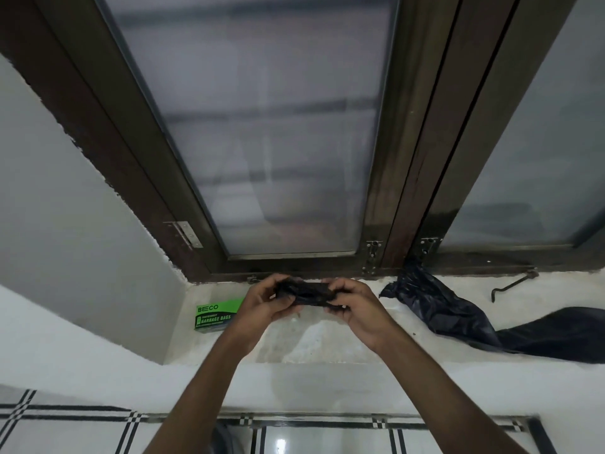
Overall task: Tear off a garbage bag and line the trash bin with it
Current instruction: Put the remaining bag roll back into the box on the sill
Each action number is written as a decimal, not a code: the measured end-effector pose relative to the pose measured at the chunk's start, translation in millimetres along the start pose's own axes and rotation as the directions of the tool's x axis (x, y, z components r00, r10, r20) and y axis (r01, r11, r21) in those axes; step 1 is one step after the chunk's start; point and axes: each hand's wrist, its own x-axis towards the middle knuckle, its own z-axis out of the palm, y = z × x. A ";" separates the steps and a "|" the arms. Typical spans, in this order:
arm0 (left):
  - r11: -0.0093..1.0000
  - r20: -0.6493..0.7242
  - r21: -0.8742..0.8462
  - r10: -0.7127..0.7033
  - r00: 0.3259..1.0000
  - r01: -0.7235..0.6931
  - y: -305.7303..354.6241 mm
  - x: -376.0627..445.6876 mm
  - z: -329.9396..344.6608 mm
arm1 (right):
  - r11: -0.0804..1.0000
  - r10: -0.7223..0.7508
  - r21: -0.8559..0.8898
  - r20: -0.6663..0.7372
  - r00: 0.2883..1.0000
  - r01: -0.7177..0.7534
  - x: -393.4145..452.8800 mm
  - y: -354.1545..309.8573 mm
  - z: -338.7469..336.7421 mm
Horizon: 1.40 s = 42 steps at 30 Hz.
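A small black roll of garbage bags (307,292) is held above the window sill, one end in each of my hands. My left hand (265,301) grips its left end and my right hand (352,304) grips its right end. A green box (214,314) printed "garbage bags" lies on the sill just left of my left hand. A loose black garbage bag (448,309) lies spread across the sill to the right, one end tucked up at the window frame. No trash bin is in view.
The pale stone sill (327,342) runs under a dark-framed window with frosted glass (275,126). A metal stay hook (512,283) rests at the far right of the sill. Below the sill is a wall of white tiles with black stripes (82,421).
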 end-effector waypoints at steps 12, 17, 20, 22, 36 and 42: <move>0.825 -0.122 0.557 0.195 0.973 -0.096 -7.0 -1.6 -23.6 | 0.916 -0.174 -0.376 -0.059 0.983 0.139 12.4 14.5 15.4; 0.383 -0.072 0.915 0.458 0.886 -0.124 -20.5 -4.6 -59.1 | 0.869 -0.217 -0.475 -0.114 0.969 0.139 18.4 17.5 10.4; 0.223 -0.029 0.972 0.424 0.905 -0.074 -26.8 -3.7 -66.5 | 0.839 -0.238 -0.529 -0.142 0.961 0.129 21.4 19.2 12.0; 0.182 -0.009 0.981 0.398 0.917 -0.070 -27.4 -2.4 -65.4 | 0.823 -0.237 -0.556 -0.141 0.961 0.121 22.3 20.0 15.0; 0.064 0.090 0.992 0.273 0.958 -0.112 -33.6 0.7 -67.1 | 0.809 -0.305 -0.569 -0.191 0.933 0.148 22.2 23.9 8.4; 0.073 0.104 0.990 0.169 0.980 -0.118 -29.2 0.9 -66.7 | 0.851 -0.241 -0.501 -0.110 0.964 0.156 23.0 29.3 8.8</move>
